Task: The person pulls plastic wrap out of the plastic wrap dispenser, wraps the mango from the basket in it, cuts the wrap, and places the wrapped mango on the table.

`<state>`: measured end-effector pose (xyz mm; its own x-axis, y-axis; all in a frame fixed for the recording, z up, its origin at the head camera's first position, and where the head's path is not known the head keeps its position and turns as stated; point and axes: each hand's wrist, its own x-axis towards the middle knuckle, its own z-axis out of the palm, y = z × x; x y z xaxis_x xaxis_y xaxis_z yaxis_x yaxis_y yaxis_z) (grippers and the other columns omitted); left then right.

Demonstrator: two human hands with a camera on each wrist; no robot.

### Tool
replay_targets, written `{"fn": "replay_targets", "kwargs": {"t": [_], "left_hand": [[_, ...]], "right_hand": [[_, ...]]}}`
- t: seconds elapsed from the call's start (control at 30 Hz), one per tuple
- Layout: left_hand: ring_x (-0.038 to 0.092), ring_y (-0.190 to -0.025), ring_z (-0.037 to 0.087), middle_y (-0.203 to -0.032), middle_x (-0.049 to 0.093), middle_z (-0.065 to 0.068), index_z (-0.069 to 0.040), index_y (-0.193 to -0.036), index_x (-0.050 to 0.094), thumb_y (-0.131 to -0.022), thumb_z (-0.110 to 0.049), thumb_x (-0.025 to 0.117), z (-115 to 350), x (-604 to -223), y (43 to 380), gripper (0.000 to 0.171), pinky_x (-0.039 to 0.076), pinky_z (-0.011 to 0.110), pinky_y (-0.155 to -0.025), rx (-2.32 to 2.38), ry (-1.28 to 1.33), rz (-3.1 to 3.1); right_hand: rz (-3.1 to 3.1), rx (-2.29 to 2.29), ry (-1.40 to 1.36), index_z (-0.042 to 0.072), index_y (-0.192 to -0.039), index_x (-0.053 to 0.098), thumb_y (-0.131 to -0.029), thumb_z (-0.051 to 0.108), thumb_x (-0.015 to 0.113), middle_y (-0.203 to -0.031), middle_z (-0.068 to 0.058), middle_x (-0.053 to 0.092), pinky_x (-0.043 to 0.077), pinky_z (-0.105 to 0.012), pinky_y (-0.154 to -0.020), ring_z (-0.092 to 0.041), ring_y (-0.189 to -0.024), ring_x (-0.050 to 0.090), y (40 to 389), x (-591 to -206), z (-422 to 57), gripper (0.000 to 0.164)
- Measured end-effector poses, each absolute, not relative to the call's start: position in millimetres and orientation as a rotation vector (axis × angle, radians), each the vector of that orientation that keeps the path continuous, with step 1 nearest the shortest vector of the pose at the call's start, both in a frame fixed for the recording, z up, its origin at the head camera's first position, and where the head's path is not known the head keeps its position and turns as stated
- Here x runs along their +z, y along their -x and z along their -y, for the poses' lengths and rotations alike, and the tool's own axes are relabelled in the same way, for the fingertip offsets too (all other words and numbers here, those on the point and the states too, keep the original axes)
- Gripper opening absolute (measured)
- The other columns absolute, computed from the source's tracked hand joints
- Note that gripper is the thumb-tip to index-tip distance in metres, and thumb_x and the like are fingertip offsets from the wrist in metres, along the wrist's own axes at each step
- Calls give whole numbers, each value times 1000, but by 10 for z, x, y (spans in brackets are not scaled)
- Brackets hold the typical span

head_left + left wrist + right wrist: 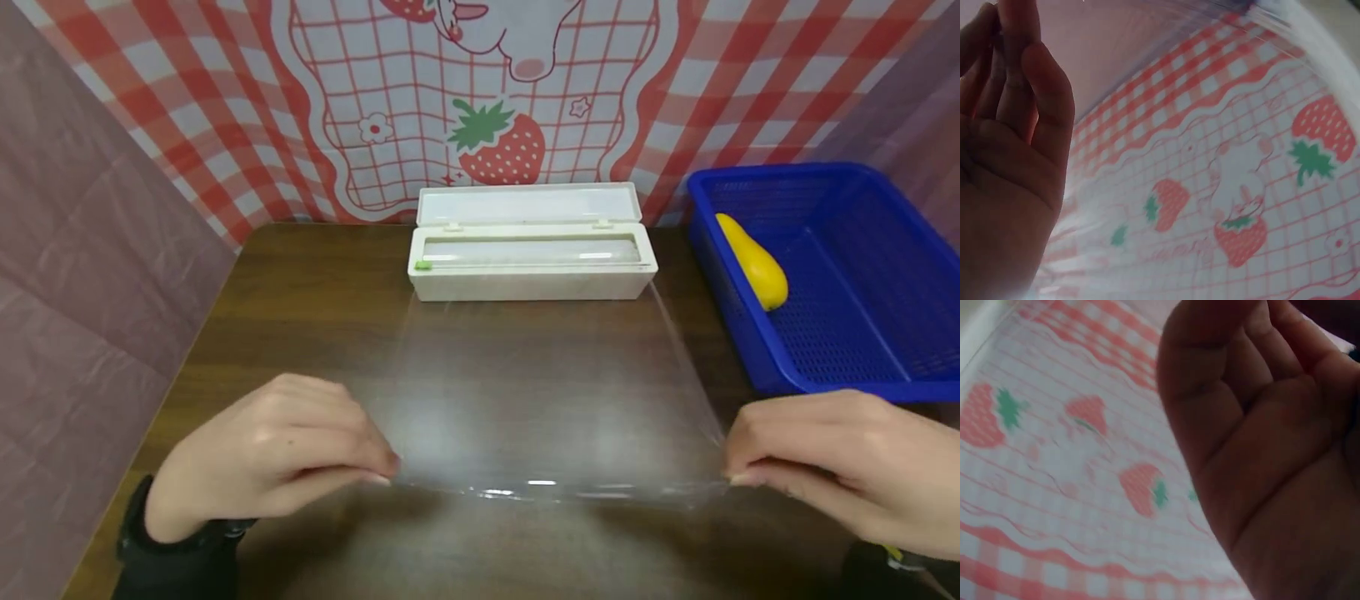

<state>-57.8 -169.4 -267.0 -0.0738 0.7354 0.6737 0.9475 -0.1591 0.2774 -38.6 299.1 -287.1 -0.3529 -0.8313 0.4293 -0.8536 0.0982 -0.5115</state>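
A clear sheet of plastic wrap stretches from a white wrap dispenser toward the front of the table. My left hand pinches its near left corner between thumb and fingers. At the near right corner, my right hand pinches the sheet the same way. The dispenser's lid stands raised at the back, with the wrap roll showing inside. A small green slider sits at the left end of the dispenser's front edge. In both wrist views the wrap lies across the patterned cloth behind.
To the right stands a blue plastic basket, with a yellow pear-shaped thing against its left wall. A brown wooden table lies under everything. Behind it hangs a red-and-white checked cloth printed with strawberries.
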Motion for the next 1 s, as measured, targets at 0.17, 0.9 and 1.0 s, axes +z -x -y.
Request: {"fn": "replay_targets", "kwargs": {"t": [0.17, 0.9, 1.0], "left_hand": [[61, -82, -4, -92, 68, -11, -15, -98, 72, -98, -14, 66, 1672, -2856, 512, 7, 48, 13, -74, -1058, 2003, 2124], [50, -75, -13, -83, 58, -20, -21, -86, 73, -94, -21, 71, 1424, -3754, 590, 8, 43, 8, -70, -882, 2109, 2865], [52, -75, -11, -84, 58, -21, -22, -87, 73, -94, -20, 71, 1406, -3820, 592, 8, 43, 9, -71, -830, 2065, 2949]], "right_hand": [[2638, 865, -1754, 32, -96, 56, -104, 19, 55, -90, 28, 47, 37, -5, -63, 13, -77, 46, 272, -2658, -2631, 15], [3010, 885, -1689, 32, -76, 61, -82, 5, 76, -70, 28, 49, 38, -12, -55, 9, -61, 45, 437, -3746, -2548, 30], [3076, 837, -1637, 32, -75, 61, -82, 12, 78, -70, 28, 49, 39, -15, -55, 8, -60, 45, 432, -3834, -2539, 28]]}}
